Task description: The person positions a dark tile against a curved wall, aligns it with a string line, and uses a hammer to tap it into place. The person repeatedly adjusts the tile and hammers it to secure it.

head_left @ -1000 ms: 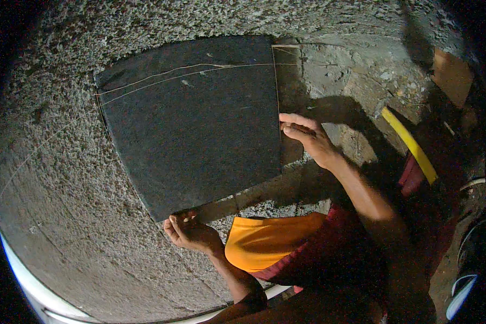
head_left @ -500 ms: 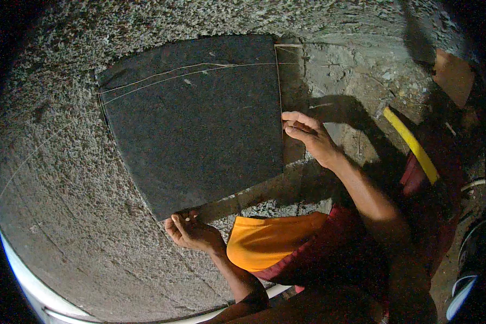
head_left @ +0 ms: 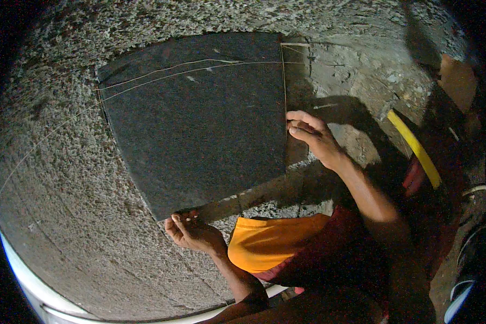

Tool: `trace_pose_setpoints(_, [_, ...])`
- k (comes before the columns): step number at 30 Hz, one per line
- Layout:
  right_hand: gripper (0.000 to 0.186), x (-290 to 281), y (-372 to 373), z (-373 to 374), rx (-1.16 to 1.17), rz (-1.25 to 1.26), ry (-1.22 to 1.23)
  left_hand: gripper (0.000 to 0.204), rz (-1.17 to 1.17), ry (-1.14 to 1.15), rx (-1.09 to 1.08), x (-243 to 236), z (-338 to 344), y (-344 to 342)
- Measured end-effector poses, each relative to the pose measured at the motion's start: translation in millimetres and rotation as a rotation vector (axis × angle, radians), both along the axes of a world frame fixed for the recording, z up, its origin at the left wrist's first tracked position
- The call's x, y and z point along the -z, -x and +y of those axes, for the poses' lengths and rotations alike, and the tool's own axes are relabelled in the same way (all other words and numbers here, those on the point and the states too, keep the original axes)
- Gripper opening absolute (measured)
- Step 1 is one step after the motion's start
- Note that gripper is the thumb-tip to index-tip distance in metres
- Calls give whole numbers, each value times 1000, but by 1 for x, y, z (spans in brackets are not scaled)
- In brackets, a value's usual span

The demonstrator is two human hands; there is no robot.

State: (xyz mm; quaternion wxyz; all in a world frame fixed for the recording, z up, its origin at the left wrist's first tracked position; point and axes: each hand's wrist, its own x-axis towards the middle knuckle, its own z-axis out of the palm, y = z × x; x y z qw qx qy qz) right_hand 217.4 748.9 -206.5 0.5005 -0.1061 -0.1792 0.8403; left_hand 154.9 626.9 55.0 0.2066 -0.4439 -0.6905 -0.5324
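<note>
Rough grey ground [head_left: 81, 178] fills most of the view, and a pale band [head_left: 51, 294] borders it at lower left. Inward from this border lies one dark square tile [head_left: 200, 129], with thin strings [head_left: 264, 62] crossing its far part and another cord [head_left: 284, 83] running along its right edge. The left hand [head_left: 197, 236] is at the near left corner, its fingers curled; whether they grip the corner or only touch, I cannot tell. The right hand [head_left: 323, 143] has its fingers loosely extended, tips at the right edge, not closed around anything. A yellow strip [head_left: 416, 148] is farther right, apart from the tile. To align the tile well, I would judge, both hands should push gently and evenly, in small corrections, comparing the right edge with the cord without bending it; lifting one corner could make the tile sit unevenly. No brand, label or writing can be read on these things.
</note>
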Motion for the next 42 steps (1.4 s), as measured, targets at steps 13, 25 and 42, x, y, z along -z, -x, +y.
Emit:
trace_pose_setpoints(13, [35,-2,-10,5,-55,-56,21,12,-33,-36,62,3,2,-3])
trace_pose_setpoints(25, [37,-8,-13,4,-68,-109,12,14,-45,-41,-9,0,-1,-1])
trace_pose_setpoints(42, [40,-7,-13,6,-63,-200,-41,15,-2,-51,21,4,5,0])
